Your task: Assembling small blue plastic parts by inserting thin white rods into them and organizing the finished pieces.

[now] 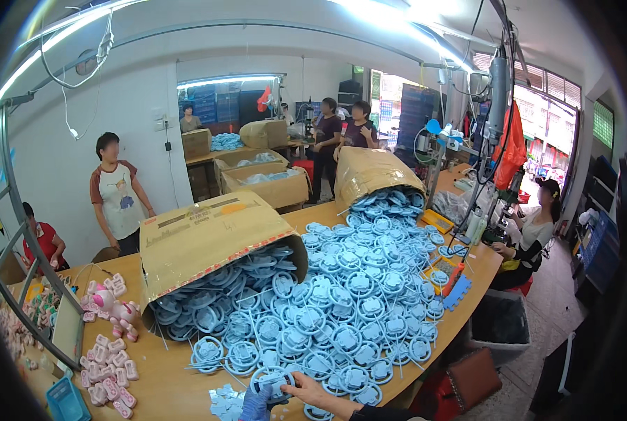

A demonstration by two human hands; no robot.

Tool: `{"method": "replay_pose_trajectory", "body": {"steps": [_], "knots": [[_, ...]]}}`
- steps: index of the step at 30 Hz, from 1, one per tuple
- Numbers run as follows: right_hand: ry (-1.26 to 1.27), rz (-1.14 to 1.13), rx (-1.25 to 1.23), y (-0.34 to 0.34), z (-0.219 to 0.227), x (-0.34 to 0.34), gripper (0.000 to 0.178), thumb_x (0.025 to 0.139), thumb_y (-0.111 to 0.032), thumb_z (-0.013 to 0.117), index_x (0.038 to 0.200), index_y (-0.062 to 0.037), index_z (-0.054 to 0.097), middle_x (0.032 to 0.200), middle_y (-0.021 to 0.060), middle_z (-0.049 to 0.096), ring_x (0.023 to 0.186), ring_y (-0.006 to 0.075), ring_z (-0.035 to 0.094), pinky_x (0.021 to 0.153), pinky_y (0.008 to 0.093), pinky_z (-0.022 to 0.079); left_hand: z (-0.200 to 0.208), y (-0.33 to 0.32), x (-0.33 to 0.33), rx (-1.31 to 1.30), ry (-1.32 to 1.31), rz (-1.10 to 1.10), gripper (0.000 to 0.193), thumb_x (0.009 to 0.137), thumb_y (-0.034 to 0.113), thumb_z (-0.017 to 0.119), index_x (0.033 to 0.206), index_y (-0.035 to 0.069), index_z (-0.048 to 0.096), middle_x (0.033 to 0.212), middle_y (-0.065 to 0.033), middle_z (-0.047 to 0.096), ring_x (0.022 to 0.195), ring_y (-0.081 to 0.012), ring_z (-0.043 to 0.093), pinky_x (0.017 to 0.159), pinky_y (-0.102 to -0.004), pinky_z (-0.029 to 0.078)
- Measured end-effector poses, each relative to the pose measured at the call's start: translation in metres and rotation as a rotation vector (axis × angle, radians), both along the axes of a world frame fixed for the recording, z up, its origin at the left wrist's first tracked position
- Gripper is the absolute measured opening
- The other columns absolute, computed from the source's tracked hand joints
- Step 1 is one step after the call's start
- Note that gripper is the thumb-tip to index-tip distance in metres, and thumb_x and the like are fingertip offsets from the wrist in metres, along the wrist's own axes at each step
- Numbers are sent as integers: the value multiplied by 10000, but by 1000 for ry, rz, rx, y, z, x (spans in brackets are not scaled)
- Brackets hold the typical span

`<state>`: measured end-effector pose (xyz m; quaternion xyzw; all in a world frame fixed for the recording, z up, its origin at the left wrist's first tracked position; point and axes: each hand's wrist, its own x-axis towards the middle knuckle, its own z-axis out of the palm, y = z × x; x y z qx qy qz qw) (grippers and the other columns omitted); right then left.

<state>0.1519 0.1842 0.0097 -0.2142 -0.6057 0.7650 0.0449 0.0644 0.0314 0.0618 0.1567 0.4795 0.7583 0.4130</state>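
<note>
At the near edge of the table, a light blue round plastic part (272, 377), shaped like a small steering wheel, is between my hands. My left hand (255, 405), in a blue-violet glove, is closed on its lower left rim. From the right, my bare right hand (308, 390) grips the other side of the rim with thumb and fingers. A large heap of the same blue parts (341, 302) spreads beyond my hands. Beside my left hand lies a small pile of flat light blue pieces (226, 403).
Two tipped cardboard boxes, one near (215, 231) and one far (380, 170), spill blue parts. Pink-white pieces (108, 372) and a blue basket (68, 400) lie left. A screwdriver-like red tool (454, 279) and grey bin (499, 319) stand right. Several people work around.
</note>
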Motion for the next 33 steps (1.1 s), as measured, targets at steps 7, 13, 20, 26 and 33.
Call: {"method": "replay_pose_trajectory", "body": {"steps": [7,13,20,26,33], "knots": [[-88,106,-139,14,14,-8,526,903,-306,652,1299,-23,451,1069,62,609,927,128,569,773,280,462,13,5,-4,-123,475,6,637,791,116,730,1332,30,404,1193,-100,572,1027,-205,592,849,-319,523],[58,104,-158,37,10,-4,468,867,-292,696,1222,-34,535,1029,55,625,930,121,573,818,278,464,-14,33,1,-159,336,150,566,805,197,715,1282,18,469,1147,-114,610,1028,-207,606,792,-345,562],[89,97,-122,80,38,26,403,870,-143,677,1212,-2,515,1076,60,623,985,134,588,876,297,464,-16,82,32,-86,203,184,606,800,247,747,1289,31,461,1117,-100,619,959,-206,637,780,-322,567],[90,1,-112,146,10,44,366,849,-157,703,1149,-18,545,1004,46,625,922,139,595,857,313,470,-37,109,44,-150,104,7,730,821,314,732,1383,43,354,1205,-161,543,1000,-234,613,821,-355,547],[231,-676,-17,362,40,12,227,851,-229,701,973,-69,597,849,49,632,729,127,600,627,294,496,-84,77,41,-225,62,66,771,843,298,702,1434,35,282,1200,-207,527,923,-243,634,806,-369,544]]}}
